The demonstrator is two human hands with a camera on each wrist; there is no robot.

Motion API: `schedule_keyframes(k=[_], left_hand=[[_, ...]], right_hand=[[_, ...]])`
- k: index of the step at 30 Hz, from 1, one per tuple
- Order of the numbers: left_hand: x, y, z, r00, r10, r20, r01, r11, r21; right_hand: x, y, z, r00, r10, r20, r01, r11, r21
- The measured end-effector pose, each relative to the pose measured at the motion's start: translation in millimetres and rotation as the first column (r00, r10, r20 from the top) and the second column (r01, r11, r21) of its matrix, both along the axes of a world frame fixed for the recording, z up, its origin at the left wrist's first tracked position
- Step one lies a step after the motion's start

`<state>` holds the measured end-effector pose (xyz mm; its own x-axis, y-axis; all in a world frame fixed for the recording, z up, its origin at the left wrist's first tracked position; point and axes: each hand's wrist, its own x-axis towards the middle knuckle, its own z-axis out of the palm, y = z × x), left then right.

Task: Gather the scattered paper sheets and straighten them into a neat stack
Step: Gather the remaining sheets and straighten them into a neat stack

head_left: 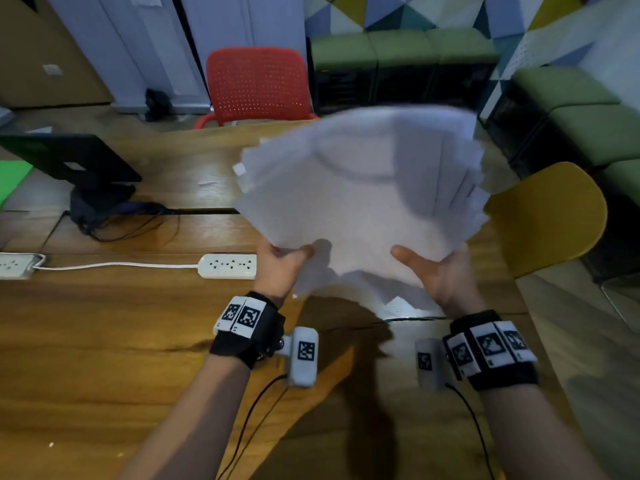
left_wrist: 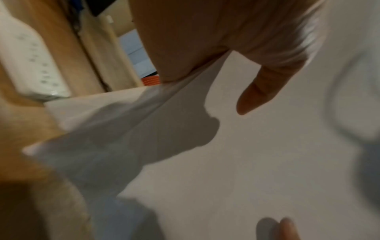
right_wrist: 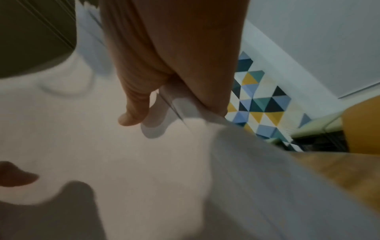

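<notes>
Nearest the head camera were the two forearms, each strapped with a black wrist band (head_left: 247, 327) carrying square-coded tags and a small white camera unit with a thin black cable trailing toward the viewer. Ahead of them the left hand (head_left: 278, 266) and the right hand (head_left: 440, 271) held a loose bundle of paper sheets (head_left: 363, 192) up off the wooden table (head_left: 104, 334), tilted away from the viewer and blurred. The sheets were uneven, their edges fanned and stepped on the right side and along the lower edge. The left thumb lay on the near face of the bundle at its lower left corner, with the fingers hidden behind the paper; the left wrist view showed that thumb pinching the sheets (left_wrist: 246, 154) at the edge. The right thumb pressed on the near face at the lower right, and the right wrist view showed the fingers (right_wrist: 205, 73) curled round the bundle's edge, gripping it. A shadow of the bundle fell on the table below

Left of the hands a white power strip (head_left: 228, 266) lay on the table, its cord running to a second strip at the left edge. Farther left stood a dark monitor (head_left: 65, 157) with cables at its base. A red chair (head_left: 258, 86) stood beyond the table, and a yellow chair (head_left: 550, 216) at its right side
</notes>
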<state>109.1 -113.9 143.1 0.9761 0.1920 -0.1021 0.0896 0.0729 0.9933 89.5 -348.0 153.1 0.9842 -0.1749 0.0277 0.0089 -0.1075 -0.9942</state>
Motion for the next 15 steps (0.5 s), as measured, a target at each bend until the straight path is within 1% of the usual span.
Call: schedule_keyframes(k=[1,3,4,6,8,10,12,13,15], left_hand=[[-1,-1,-6,0.999,0.016,-0.029,-0.016,1.000,-0.005],[-5,-5,-18,0.997,0.021,-0.076,-0.018,0.999,0.043],[-7,-7,-21,0.996,0.015,-0.086,-0.009,0.997,0.077],[-7,-9,-21,0.997,0.017,-0.078,-0.009,0.995,0.097],[-5,-7,-14,0.998,0.021,-0.060,-0.017,0.998,0.061],[-2,-1,-7,0.999,0.038,-0.027,-0.038,0.999,0.027],[-1,5,3,0.997,0.076,0.024,-0.076,0.997,0.004],[-1,6,7,0.994,0.086,0.071,-0.085,0.996,-0.011],[0,5,13,0.984,0.074,0.161,-0.075,0.997,-0.001]], right_hand=[[-2,0,-10,1.000,-0.005,-0.024,0.005,1.000,0.001],[-5,1,-32,0.998,-0.013,-0.068,0.015,1.000,0.028],[-6,3,-41,0.995,-0.024,-0.099,0.029,0.998,0.047],[-3,6,-49,0.990,-0.038,-0.136,0.050,0.995,0.090],[1,8,-43,0.990,-0.039,-0.138,0.056,0.990,0.126],[0,7,-27,0.994,-0.029,-0.104,0.041,0.992,0.117],[-2,5,-13,0.999,0.024,-0.048,-0.019,0.994,0.104],[-3,5,-7,0.998,0.062,-0.029,-0.059,0.993,0.099],[-1,5,-6,0.991,0.128,-0.033,-0.126,0.989,0.078]])
